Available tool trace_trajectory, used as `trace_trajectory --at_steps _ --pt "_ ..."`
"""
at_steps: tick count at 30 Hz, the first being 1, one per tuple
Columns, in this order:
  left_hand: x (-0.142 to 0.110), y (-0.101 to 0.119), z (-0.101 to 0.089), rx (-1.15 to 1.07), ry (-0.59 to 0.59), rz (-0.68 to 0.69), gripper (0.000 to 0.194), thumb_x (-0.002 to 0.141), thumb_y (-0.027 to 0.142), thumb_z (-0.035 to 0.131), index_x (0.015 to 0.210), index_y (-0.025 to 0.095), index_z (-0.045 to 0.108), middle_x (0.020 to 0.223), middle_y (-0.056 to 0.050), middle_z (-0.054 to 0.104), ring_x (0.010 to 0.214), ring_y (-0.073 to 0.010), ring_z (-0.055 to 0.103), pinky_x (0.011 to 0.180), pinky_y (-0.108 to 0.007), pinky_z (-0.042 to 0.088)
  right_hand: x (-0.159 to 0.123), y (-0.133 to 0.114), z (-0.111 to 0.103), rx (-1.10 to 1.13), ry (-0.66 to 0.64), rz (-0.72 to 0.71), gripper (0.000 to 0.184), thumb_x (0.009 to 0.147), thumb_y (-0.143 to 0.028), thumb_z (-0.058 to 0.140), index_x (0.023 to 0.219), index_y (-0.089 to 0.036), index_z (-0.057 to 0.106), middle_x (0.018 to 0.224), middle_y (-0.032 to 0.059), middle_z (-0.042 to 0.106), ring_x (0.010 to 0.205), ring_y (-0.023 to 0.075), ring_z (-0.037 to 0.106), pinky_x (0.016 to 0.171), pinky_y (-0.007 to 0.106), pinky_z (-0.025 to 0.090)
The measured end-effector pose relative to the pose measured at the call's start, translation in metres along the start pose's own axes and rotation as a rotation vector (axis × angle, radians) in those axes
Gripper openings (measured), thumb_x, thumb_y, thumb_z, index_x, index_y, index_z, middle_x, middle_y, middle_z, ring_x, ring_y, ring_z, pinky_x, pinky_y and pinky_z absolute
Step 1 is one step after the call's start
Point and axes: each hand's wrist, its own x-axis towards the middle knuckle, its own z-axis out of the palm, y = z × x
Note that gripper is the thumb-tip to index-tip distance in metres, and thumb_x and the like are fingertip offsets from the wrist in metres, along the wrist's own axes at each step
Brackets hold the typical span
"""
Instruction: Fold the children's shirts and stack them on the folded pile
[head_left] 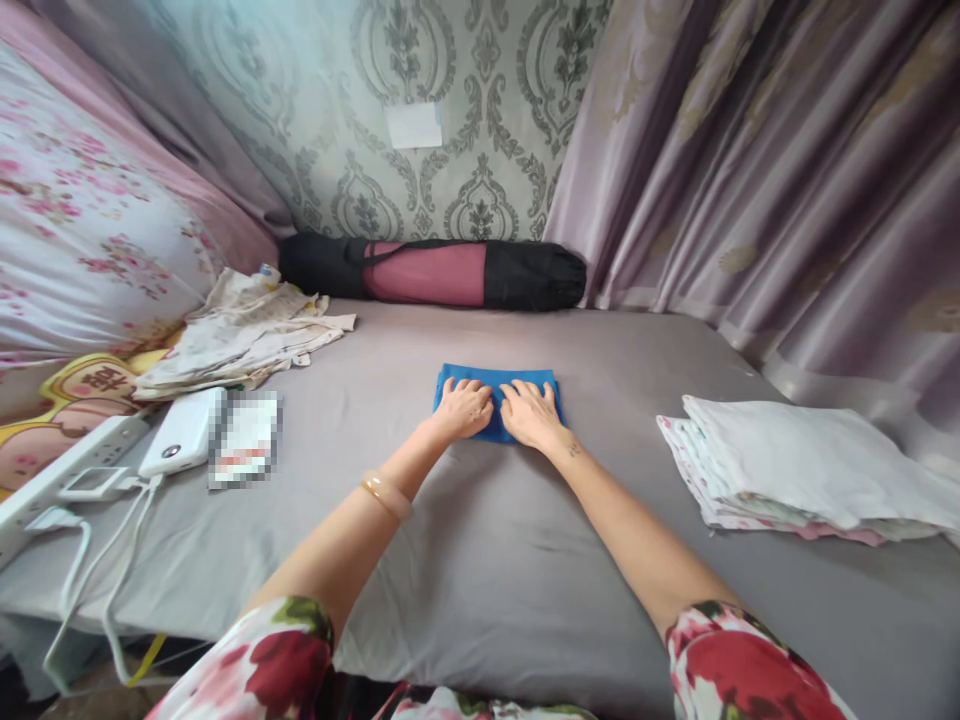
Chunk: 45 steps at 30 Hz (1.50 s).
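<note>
A small blue cloth [496, 380], folded into a flat rectangle, lies in the middle of a grey bed sheet [480, 540]. My left hand [463, 407] rests on its left half with the fingers bent and slightly curled, pressing down. My right hand [531, 411] lies flat on its right half, fingers stretched out. The two hands sit side by side and nearly touch. Neither hand grips the cloth. A pale bangle [385, 495] is on my left wrist.
A stack of folded white cloths [795, 465] lies at the right. A crumpled pale garment [247, 335] lies at the left, with a white power bank [182, 432], a power strip [67, 462] and cables. A black and pink rolled bag [435, 272] lies along the wall.
</note>
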Motion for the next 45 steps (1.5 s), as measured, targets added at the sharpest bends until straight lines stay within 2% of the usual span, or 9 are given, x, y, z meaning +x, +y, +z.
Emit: trace_trajectory --at_steps 3,5,13,22,26,29,34,40,45 --pt "0.01 0.003 0.009 0.032 0.197 -0.057 0.046 0.095 0.025 0.032 0.137 0.017 0.05 0.146 -0.014 0.049 0.141 -0.028 0.036 0.118 -0.052 0.016 0.009 -0.001 0.004 -0.007 0.116 0.018 0.051 0.098 -0.026 0.03 0.146 -0.018 0.044 0.156 0.0121 0.036 0.145 0.0268 0.026 0.117 0.057 0.01" --pt "0.015 0.002 0.016 0.04 0.231 -0.063 0.05 0.097 0.032 0.032 0.143 0.017 0.045 0.154 -0.013 0.04 0.147 -0.0302 0.024 0.119 -0.055 0.012 0.013 -0.001 0.01 -0.009 0.113 -0.001 0.052 0.098 -0.028 0.031 0.149 -0.019 0.04 0.16 0.0094 0.028 0.148 0.0276 0.017 0.117 0.059 0.008" --pt "0.02 -0.004 0.027 0.027 0.096 -0.048 0.054 0.099 0.04 0.029 0.149 0.022 0.039 0.156 -0.009 0.037 0.147 -0.0362 0.021 0.113 -0.069 0.013 0.017 0.005 0.019 0.018 -0.021 0.019 0.056 0.099 -0.032 0.026 0.153 -0.021 0.033 0.16 0.0054 0.028 0.148 0.0287 0.018 0.117 0.059 0.009" --pt "0.021 -0.004 0.028 0.076 0.089 -0.09 0.056 0.099 0.045 0.026 0.15 0.025 0.038 0.157 -0.006 0.035 0.148 -0.0324 0.021 0.116 -0.063 0.017 0.02 0.006 0.018 0.038 -0.012 0.044 0.054 0.099 -0.032 0.026 0.152 -0.022 0.035 0.159 0.0051 0.03 0.147 0.027 0.021 0.118 0.057 0.009" --pt "0.02 -0.003 0.029 0.11 0.165 -0.173 0.065 0.098 0.054 0.023 0.151 0.018 0.036 0.159 -0.014 0.028 0.148 -0.0346 0.018 0.117 -0.06 0.016 0.019 0.01 0.019 -0.001 0.069 0.141 0.056 0.1 -0.033 0.025 0.154 -0.017 0.03 0.162 0.0103 0.019 0.149 0.0272 0.014 0.118 0.057 0.008" --pt "0.02 -0.002 0.028 0.129 0.117 -0.22 0.07 0.097 0.057 0.024 0.151 0.014 0.034 0.158 -0.019 0.028 0.147 -0.038 0.021 0.116 -0.06 0.018 0.02 0.013 0.021 -0.002 0.026 0.185 0.058 0.1 -0.035 0.024 0.152 -0.009 0.032 0.161 0.0152 0.022 0.149 0.0279 0.014 0.118 0.056 0.009" --pt "0.021 -0.001 0.027 0.121 0.079 -0.217 0.07 0.096 0.058 0.025 0.151 0.015 0.035 0.158 -0.02 0.027 0.146 -0.0388 0.022 0.115 -0.061 0.02 0.021 0.013 0.022 0.0 0.028 0.189 0.058 0.1 -0.035 0.025 0.151 -0.009 0.034 0.16 0.0154 0.024 0.149 0.0287 0.016 0.118 0.055 0.008" --pt "0.018 -0.002 0.03 0.093 0.239 -0.332 0.072 0.098 0.055 0.017 0.149 0.008 0.036 0.158 -0.019 0.03 0.148 -0.0329 0.022 0.118 -0.056 0.019 0.02 0.015 0.02 0.015 0.107 0.286 0.059 0.101 -0.035 0.021 0.153 -0.008 0.029 0.161 0.0158 0.02 0.149 0.0281 0.015 0.118 0.053 0.011" --pt "0.021 -0.002 0.033 0.061 0.155 -0.37 0.074 0.097 0.056 0.02 0.149 0.007 0.034 0.157 -0.021 0.03 0.147 -0.0327 0.025 0.117 -0.054 0.022 0.02 0.02 0.023 0.031 0.052 0.377 0.064 0.1 -0.036 0.019 0.152 0.001 0.028 0.159 0.0181 0.026 0.148 0.0286 0.018 0.119 0.049 0.014"
